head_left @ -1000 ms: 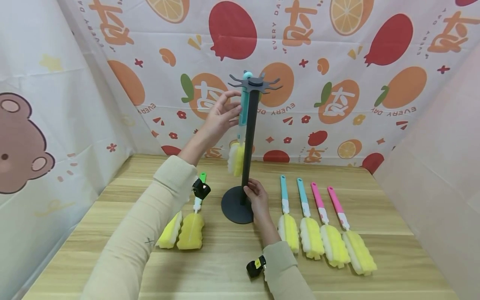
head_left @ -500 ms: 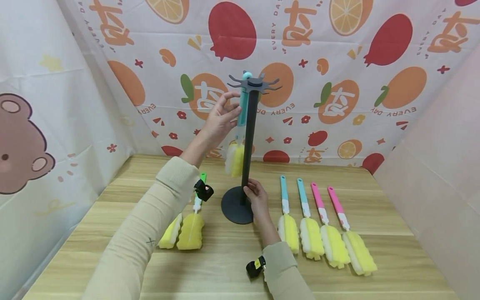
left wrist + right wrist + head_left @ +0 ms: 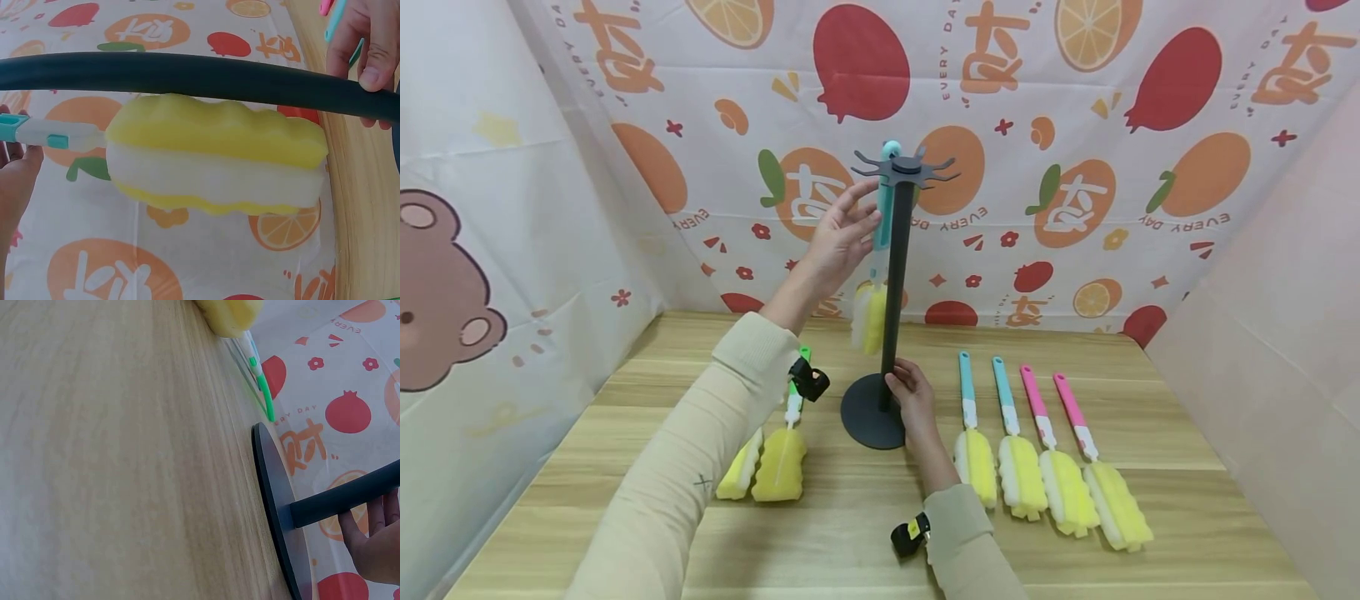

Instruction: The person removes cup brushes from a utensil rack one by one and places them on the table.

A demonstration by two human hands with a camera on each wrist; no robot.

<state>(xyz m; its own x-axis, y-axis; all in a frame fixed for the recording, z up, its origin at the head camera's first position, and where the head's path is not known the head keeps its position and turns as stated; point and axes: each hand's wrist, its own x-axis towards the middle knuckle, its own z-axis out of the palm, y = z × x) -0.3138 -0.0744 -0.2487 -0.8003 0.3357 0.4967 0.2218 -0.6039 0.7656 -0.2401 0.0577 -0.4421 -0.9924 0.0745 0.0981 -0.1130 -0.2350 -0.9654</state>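
Note:
In the head view a black stand (image 3: pixel 895 275) rises from a round base (image 3: pixel 868 412) and ends in a ring of hooks (image 3: pixel 906 171). A bottle brush (image 3: pixel 868 317) with a teal handle hangs upright along the pole's left side, its yellow-and-white sponge downward. Its rounded handle end is at hook level; I cannot tell whether it sits on a hook. My left hand (image 3: pixel 842 237) pinches the handle, fingers also visible in the left wrist view. Low on the pole, my right hand (image 3: pixel 913 400) grips it between thumb and fingers.
Several bottle brushes lie in a row to the right, including a teal-handled brush (image 3: pixel 976 467) and a pink-handled brush (image 3: pixel 1116 504). On the left lie a green-handled brush (image 3: pixel 780 467) and another sponge (image 3: pixel 741 471), partly behind my sleeve. A printed cloth (image 3: pixel 1000 275) stands behind the table.
The hanging brush has swung slightly to the left, its handle still in my left hand. My right hand stays on the pole.

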